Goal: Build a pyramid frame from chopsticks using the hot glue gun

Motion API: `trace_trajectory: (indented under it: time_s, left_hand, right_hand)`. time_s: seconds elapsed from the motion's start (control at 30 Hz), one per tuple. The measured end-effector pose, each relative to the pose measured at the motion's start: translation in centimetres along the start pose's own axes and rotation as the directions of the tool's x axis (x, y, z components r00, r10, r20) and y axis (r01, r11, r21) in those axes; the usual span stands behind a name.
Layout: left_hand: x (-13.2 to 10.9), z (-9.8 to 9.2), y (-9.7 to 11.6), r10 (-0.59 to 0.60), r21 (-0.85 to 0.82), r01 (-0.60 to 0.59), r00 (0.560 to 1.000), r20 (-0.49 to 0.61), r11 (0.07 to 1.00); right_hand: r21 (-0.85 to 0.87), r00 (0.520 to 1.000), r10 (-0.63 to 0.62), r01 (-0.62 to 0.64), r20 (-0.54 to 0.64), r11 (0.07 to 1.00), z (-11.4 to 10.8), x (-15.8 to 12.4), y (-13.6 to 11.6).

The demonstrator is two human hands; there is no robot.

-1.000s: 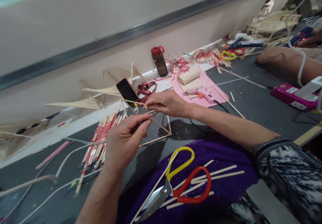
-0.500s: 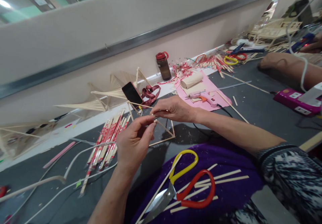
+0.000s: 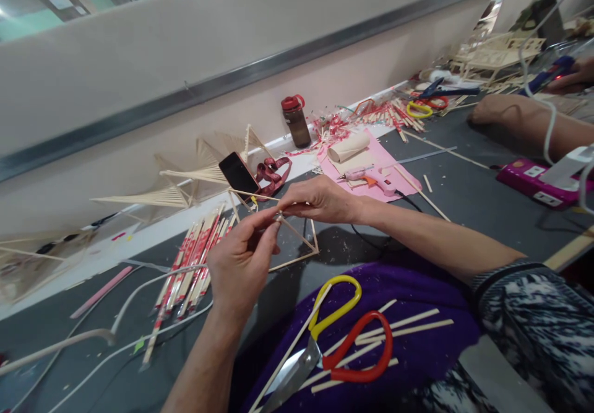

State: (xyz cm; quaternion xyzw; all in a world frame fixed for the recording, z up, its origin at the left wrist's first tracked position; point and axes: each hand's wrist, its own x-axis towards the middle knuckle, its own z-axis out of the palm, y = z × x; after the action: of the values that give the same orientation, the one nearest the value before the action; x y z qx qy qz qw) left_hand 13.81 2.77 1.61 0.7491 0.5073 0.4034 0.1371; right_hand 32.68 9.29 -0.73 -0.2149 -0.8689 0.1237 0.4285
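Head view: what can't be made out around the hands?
All in the head view:
Just what lies within the left hand and right hand: mostly covered by the hands themselves.
Stick frame, left end of its nearest stick: behind the left hand.
Scissors, blade tips: cut off by the bottom edge.
Co-worker's hand: cut off by the right edge.

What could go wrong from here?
The pale wooden stick frame could crack between the pinching left hand and right hand.
The metal scissors with red and yellow handles lie loose on purple fabric and might slide.
The right forearm might snag the black cord of the pink glue gun.
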Motion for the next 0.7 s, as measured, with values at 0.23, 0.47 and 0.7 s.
trace_trajectory:
  time_s: [0.23,0.47,0.7]
  left_hand:
    - [0.02,0.12,0.28,-0.014,0.043,0.013,1.0,0.02,0.999]
    - [-0.05,0.21,0.23,-0.029,0.034,0.029,0.999,0.022,0.999]
    - [-0.05,0.44,0.01,-0.04,0.012,0.039,0.999,0.023,0.999]
  right_hand:
    - [-0.003,1.0,-0.007,0.007,-0.005,1.0,0.32,-0.24,0.03]
    - [-0.009,1.0,0.014,-0.014,0.008,1.0,0.4,-0.28,-0.15]
    - [0.031,0.999,-0.013,0.015,-0.043,0.999,0.52,-0.32,-0.02]
